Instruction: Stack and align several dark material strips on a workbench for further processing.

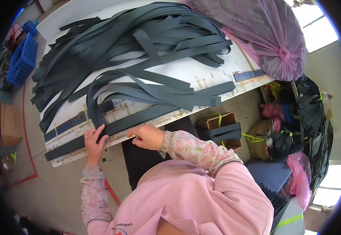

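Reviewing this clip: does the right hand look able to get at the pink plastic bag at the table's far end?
Probably not without leaning: the right hand rests at the table's near edge, and the pink plastic bag lies far across, beyond the dark strips.

Under your left hand (pixel 94 144) and right hand (pixel 149 136) lies a long dark grey strip (pixel 111 128) that looks like matt, smooth rubbery sheet, like the heap of dark grey strips (pixel 139 43) behind it. The white worktable (pixel 213 72) looks painted, scuffed and worn at its edge. Your pink flowered sleeves (pixel 194 147) are soft cloth. The big pink bag (pixel 264 31) is thin glossy plastic film, the blue crate (pixel 21 60) hard plastic.
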Demonstrator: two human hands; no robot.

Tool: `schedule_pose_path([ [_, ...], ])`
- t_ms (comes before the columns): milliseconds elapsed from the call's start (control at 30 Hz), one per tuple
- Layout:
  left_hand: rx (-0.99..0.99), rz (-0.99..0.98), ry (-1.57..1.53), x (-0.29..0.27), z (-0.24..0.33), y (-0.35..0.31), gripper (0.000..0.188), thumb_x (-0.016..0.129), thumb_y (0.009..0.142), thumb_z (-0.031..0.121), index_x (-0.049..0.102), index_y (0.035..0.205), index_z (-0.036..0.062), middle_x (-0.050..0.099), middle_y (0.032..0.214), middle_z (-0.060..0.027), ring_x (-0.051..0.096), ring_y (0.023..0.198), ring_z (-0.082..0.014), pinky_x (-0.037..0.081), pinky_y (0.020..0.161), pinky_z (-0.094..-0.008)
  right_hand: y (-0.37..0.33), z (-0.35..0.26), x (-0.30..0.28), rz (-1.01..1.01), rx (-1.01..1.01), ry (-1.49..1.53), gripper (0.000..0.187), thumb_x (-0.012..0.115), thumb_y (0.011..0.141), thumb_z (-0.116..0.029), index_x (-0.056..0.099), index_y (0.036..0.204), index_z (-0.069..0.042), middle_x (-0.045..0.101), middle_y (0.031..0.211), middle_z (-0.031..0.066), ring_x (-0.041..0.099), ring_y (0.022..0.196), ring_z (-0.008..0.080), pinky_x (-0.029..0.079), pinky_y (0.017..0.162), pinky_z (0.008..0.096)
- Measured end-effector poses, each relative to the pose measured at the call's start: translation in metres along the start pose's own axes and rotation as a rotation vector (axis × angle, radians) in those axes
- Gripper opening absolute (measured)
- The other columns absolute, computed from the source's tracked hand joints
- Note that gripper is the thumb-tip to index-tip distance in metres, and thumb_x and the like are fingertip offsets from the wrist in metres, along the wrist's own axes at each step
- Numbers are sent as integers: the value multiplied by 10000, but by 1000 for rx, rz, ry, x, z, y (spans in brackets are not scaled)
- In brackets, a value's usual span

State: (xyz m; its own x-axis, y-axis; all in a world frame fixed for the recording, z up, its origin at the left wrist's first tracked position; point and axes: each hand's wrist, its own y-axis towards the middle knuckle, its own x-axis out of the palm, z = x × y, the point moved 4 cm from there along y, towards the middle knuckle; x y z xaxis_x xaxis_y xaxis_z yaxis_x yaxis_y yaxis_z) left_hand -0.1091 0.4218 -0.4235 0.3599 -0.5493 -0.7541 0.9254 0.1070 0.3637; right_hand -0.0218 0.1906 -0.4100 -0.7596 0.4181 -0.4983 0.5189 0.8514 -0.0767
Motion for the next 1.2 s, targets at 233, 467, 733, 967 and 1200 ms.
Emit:
schedule_pose_path([
  [233, 39, 23, -15, 15, 10, 17, 470, 811, 716, 211, 725, 1175, 166, 566, 865, -59, 511, 833, -271, 435, 768, -379, -18, -2, -3, -38, -21, -457, 579, 637, 818, -113, 479, 1375, -90, 653, 685, 173, 646, 664, 374, 523, 678, 488],
  [467, -15, 18, -14, 9, 5, 9, 453, 812, 719, 204, 730, 1164, 184, 570, 868, -49, 511, 833, -260, 437, 778, -374, -12, -1, 5, -50, -42, -578, 664, 629, 808, -91, 424, 1439, -77, 650, 666, 121, 633, 620, 330, 512, 719, 448],
  [733, -3, 34, -6, 9, 4, 10, 457, 813, 719, 194, 726, 1168, 184, 569, 872, -46, 517, 840, -257, 440, 783, -371, -11, 3, 6, -64, -11, -642, 656, 627, 817, -97, 432, 1444, -78, 656, 670, 89, 641, 634, 292, 482, 748, 413],
  [967, -16, 35, -5, 10, 5, 8, 452, 815, 722, 202, 729, 1165, 181, 570, 872, -50, 517, 843, -261, 440, 787, -371, -12, 0, 1, -53, -16, -654, 649, 629, 815, -91, 439, 1435, -69, 657, 669, 91, 640, 634, 290, 479, 759, 407],
  [1200, 29, 33, 17, 16, 8, 15, 396, 791, 754, 182, 732, 1145, 149, 570, 874, -81, 518, 854, -281, 439, 786, -383, -8, -6, -18, -100, 79, -539, 732, 639, 829, -130, 319, 1483, -50, 691, 743, 157, 675, 701, 358, 499, 748, 463],
])
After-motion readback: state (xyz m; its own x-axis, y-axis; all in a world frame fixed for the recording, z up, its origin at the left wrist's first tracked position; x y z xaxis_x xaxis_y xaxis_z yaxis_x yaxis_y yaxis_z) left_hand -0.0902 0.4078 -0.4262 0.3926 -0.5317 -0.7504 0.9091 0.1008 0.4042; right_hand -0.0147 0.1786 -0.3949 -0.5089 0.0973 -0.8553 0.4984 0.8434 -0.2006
